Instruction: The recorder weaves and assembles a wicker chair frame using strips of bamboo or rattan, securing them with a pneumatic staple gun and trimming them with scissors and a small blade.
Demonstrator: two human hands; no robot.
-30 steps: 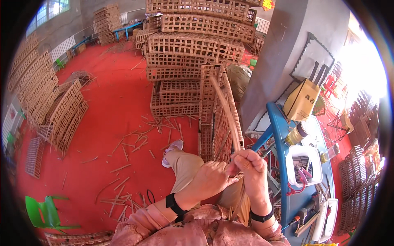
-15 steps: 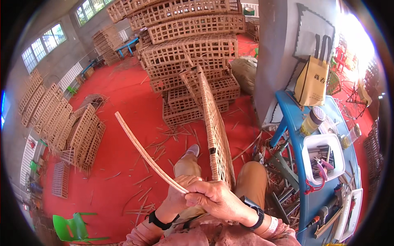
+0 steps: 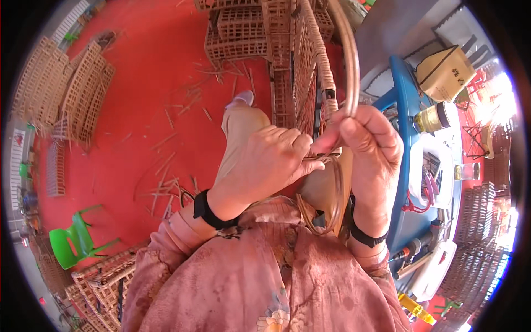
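A woven cane lattice panel (image 3: 310, 72) stands upright between my knees. My right hand (image 3: 370, 149) grips a thick bent cane rod (image 3: 349, 61) that runs along the panel's edge and curves down in a loop toward my lap. My left hand (image 3: 265, 160) is closed beside it, pinching a thin cane strip (image 3: 323, 157) at the spot where both hands meet. Both wrists wear black bands.
Stacks of finished lattice panels (image 3: 249, 27) stand ahead, and more lean at the left (image 3: 66, 94). Cane scraps litter the red floor (image 3: 166, 149). A blue workbench (image 3: 415, 166) with tools, a jar and white trays is at my right. A green plastic chair (image 3: 77, 238) stands lower left.
The long cane strip that stuck out to the upper left has been brought in against the panel. My hands have come up close together on its edge, and the view has tilted down.
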